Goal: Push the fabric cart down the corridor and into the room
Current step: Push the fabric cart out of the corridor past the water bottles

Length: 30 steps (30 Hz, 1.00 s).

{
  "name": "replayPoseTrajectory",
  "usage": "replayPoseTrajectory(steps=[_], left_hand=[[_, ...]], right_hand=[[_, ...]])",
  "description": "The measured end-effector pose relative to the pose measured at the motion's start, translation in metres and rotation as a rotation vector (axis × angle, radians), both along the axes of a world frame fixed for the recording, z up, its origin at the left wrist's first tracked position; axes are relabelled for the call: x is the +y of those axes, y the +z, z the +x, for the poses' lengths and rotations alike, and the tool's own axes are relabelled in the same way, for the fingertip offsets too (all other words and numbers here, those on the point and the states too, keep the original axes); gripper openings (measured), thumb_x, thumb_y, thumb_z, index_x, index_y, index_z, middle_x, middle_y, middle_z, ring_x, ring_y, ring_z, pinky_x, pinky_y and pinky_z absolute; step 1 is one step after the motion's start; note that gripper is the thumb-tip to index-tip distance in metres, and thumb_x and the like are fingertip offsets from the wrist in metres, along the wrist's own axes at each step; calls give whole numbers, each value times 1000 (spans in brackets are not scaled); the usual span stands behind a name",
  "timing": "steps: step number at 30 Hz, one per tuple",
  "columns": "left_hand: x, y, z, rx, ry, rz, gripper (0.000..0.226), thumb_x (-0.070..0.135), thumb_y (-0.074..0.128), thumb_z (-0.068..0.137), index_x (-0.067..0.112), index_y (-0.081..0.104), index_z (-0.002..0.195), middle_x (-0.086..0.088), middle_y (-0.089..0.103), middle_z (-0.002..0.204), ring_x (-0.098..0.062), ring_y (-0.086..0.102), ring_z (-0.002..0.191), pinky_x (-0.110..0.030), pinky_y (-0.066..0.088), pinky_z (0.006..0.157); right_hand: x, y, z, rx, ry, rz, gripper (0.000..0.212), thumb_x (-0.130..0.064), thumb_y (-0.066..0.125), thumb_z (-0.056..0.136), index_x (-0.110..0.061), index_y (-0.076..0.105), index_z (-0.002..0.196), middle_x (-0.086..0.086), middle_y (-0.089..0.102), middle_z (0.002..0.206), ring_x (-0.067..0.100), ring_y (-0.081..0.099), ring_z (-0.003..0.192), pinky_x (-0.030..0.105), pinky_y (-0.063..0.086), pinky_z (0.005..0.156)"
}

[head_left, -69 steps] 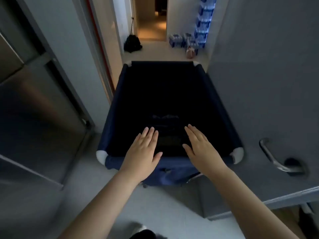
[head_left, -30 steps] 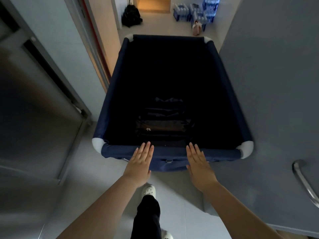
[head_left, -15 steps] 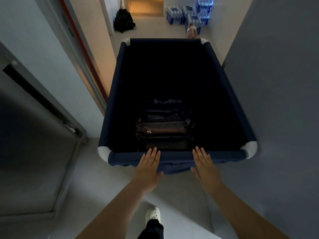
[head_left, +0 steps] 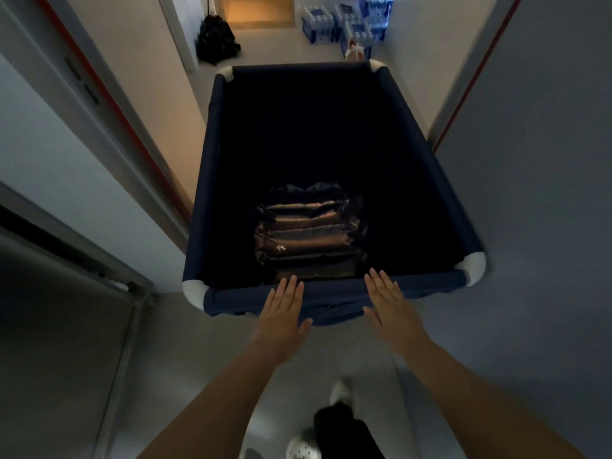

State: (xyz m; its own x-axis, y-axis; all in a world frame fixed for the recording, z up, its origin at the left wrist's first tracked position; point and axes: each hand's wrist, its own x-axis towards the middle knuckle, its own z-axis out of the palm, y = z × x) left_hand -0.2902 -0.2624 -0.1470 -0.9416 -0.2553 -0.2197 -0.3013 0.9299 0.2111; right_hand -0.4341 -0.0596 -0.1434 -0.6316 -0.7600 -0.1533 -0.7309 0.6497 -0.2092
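The navy fabric cart point(head_left: 440, 180) with white corner caps fills the middle of the head view, pointing down the corridor. Dark shiny folded bags point(head_left: 306, 233) lie at its bottom near the near end. My left hand point(head_left: 283, 313) lies flat on the cart's near rim, fingers straight and together. My right hand point(head_left: 389, 306) rests the same way on the rim a little to the right. Neither hand curls around the rim; both press against it with open palms.
A grey door point(head_left: 536, 160) stands close on the right, almost touching the cart's near right corner. Metal doors and a frame point(head_left: 76, 246) line the left. Ahead lie a black bag point(head_left: 217, 39) at left and stacked water-bottle packs point(head_left: 344, 24) at right.
The cart and I have rolled forward along the corridor past the left metal doors and the right door's handle. My hands slid back from inside the cart onto its near rim.
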Motion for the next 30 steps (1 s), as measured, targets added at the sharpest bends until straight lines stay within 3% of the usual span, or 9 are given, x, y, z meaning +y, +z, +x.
replayPoseTrajectory(steps=[3,6,9,11,13,16,19,30], left_hand=[[-19,-2,-26,-6,2,-23,70,48,25,96,18,-21,140,4,-23,149,-12,-28,131,-32,-16,110],[-39,-2,-53,-22,3,-47,70,46,26,96,19,-25,136,4,-23,149,-14,-26,134,-33,-16,110],[-59,0,-81,-58,0,-81,70,43,27,97,18,-27,135,-1,-18,154,-19,-20,139,-33,-15,110],[-74,3,-102,-80,2,-86,70,42,27,97,18,-26,136,-3,-17,155,-19,-20,140,-33,-16,110],[-90,4,-123,-78,9,-90,71,41,29,97,17,-22,139,-3,-17,155,-20,-19,140,-33,-16,109],[-113,9,-155,-75,-1,-97,71,41,31,96,14,-14,144,-4,-15,155,-21,-18,140,-34,-14,111],[-138,12,-187,-81,-3,-78,70,39,32,96,13,-12,145,-5,-15,155,-22,-17,141,-35,-11,112],[-235,16,-308,-44,-37,-13,72,38,35,96,13,-13,144,-7,-16,155,-21,-19,140,-35,-12,112]], right_hand=[[-18,-2,-23,2,12,-45,60,-31,34,100,-16,-9,140,2,-4,154,16,-13,139,29,-11,112],[-38,2,-51,2,2,-48,58,-29,36,99,-12,2,143,5,4,153,23,0,142,30,-7,114],[-61,9,-79,13,8,-62,57,-39,17,99,0,34,138,16,36,145,35,34,133,45,27,108],[-76,11,-98,-7,2,-62,63,-42,16,96,1,41,134,18,44,140,37,41,128,52,35,101],[-92,6,-120,0,8,-72,59,-40,24,95,0,38,137,17,40,143,36,37,131,50,32,103],[-113,-3,-155,14,16,-85,60,-30,42,97,-8,15,145,7,14,154,25,8,142,36,13,113],[-135,-4,-187,1,27,-86,63,-29,42,97,-12,7,147,3,5,156,17,-9,140,32,4,113],[-231,-6,-302,66,-35,-31,62,-36,37,98,-13,6,146,4,10,156,16,-4,142,32,0,115]])
